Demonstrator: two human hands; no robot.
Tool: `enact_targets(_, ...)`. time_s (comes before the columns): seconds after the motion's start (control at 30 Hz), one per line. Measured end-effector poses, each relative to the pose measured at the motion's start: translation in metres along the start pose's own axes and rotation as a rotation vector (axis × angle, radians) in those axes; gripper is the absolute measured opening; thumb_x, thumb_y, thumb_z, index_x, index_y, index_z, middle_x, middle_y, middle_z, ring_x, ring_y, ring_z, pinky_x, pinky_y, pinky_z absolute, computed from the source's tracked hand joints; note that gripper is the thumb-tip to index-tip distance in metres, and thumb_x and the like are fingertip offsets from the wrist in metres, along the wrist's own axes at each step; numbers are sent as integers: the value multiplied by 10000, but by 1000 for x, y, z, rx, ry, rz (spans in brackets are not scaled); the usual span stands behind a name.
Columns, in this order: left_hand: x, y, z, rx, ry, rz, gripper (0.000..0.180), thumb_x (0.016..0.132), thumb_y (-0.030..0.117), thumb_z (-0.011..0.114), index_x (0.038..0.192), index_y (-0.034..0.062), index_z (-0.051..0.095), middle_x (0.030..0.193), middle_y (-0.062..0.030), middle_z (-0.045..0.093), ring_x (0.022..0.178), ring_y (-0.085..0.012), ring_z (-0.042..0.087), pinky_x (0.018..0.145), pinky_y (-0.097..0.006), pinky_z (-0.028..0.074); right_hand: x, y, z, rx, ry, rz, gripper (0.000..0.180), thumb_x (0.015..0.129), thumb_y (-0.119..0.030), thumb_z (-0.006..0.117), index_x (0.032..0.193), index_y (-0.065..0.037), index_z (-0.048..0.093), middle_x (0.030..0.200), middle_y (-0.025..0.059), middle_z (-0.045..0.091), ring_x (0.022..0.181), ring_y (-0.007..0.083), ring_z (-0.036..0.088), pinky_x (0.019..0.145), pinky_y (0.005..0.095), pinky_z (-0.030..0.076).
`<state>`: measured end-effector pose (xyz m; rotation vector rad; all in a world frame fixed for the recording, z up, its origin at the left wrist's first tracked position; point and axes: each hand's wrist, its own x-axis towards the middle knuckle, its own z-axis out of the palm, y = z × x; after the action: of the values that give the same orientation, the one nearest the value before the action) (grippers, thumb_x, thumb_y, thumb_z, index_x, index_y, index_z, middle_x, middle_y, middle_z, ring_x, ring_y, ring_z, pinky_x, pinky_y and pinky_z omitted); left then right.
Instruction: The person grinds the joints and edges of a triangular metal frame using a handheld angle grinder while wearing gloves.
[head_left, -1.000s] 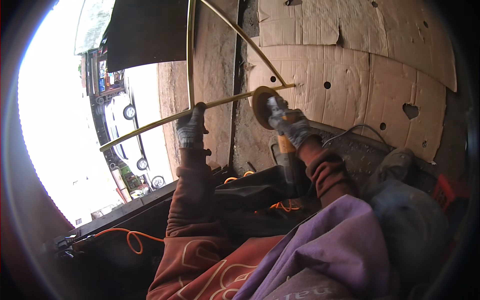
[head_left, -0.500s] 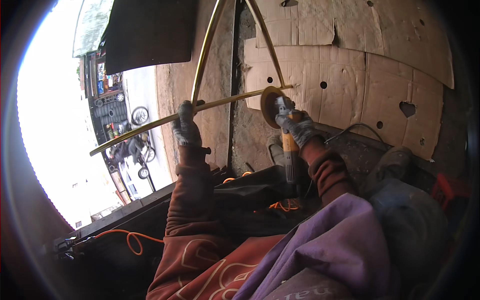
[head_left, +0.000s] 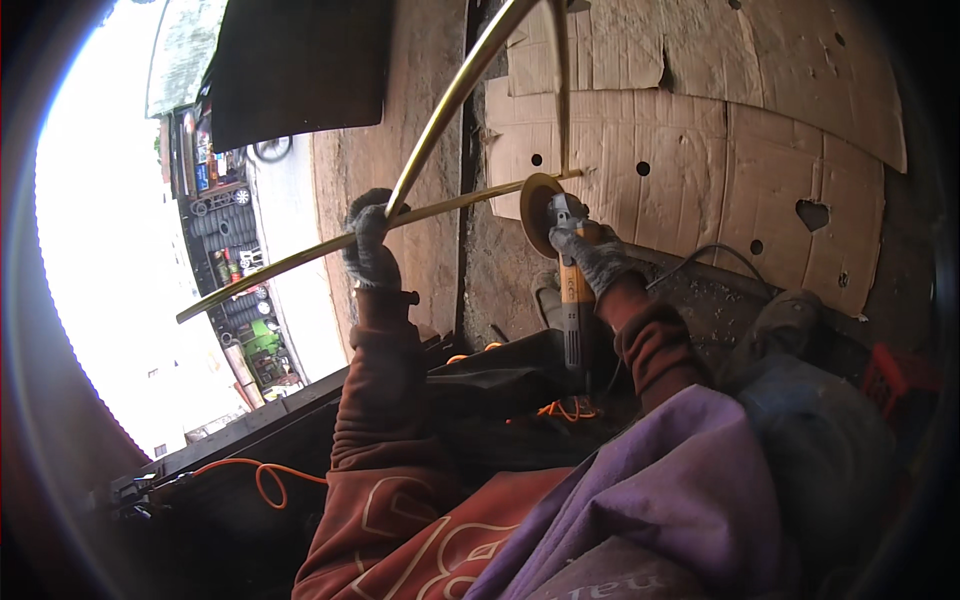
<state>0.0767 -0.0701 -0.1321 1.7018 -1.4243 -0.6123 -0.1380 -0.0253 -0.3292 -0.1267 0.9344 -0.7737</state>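
My gloved left hand point(head_left: 372, 250) is closed round a gold-coloured metal tube frame point(head_left: 455, 110), where a slanting leg meets the long cross tube. The frame's far end runs out of view at the top. My gloved right hand point(head_left: 596, 260) grips a yellow and grey angle grinder point(head_left: 574, 300) near its head, body pointing down. Its round brownish disc point(head_left: 537, 214) is beside the cross tube, close to the joint with the second leg. Whether disc and tube touch, I cannot tell.
Flattened cardboard sheets point(head_left: 690, 150) cover the ground at upper right. A dark cable point(head_left: 715, 250) curves over their lower edge. Orange cord point(head_left: 268, 480) lies at lower left. A dark panel point(head_left: 300, 70) hangs at upper left, and a red crate-like thing point(head_left: 900, 378) stands far right.
The frame has turned in my left hand, so its legs lean further right at the top. The grinder stays nearly in place. The motorcycle and rider in the street have moved away.
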Motion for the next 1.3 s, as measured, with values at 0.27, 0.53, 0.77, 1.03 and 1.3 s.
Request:
enact_targets(0.27, 4, -15, -6, 104, 80, 61, 352, 873, 256, 502, 1021, -41, 620, 1233, -185, 541, 933, -278, 642, 946, -407, 435, -50, -48, 56, 13, -257, -99, 185, 744, -198, 777, 772, -110, 617, 725, 8, 626, 599, 89, 565, 598, 258, 480)
enact_targets(0.53, 5, -23, -13, -56, 94, -50, 312, 806, 251, 539, 920, -4, 678, 1277, -158, 510, 1038, -208, 540, 943, -363, 384, -1, 5, 6, -2, -49, -16, 200, 749, -220, 766, 873, -88, 681, 723, 4, 632, 622, 97, 580, 594, 264, 465)
enact_targets(0.77, 5, -12, -11, 166, -26, 46, 403, 848, 301, 471, 978, -30, 660, 1294, -215, 506, 1182, -295, 502, 1065, -435, 290, -26, -28, 47, 8, -241, -146, 250, 722, -176, 785, 838, -68, 592, 709, 5, 620, 620, 83, 575, 591, 249, 463)
enact_targets(1.03, 8, -27, -24, 63, -48, -6, 412, 841, 302, 482, 1001, -41, 647, 1322, -217, 481, 1181, -296, 509, 1057, -441, 305, -13, -18, 4, 30, 64, 46, 269, 731, -225, 782, 874, -59, 626, 691, -6, 617, 603, 94, 571, 586, 271, 459)
enact_targets(1.3, 8, -19, -19, 120, -66, 8, 438, 843, 314, 481, 1004, -50, 663, 1356, -216, 448, 1216, -295, 478, 1058, -444, 306, -29, -32, 47, -65, -275, -224, 235, 750, -256, 765, 867, -81, 661, 720, -3, 620, 614, 90, 578, 584, 271, 464)
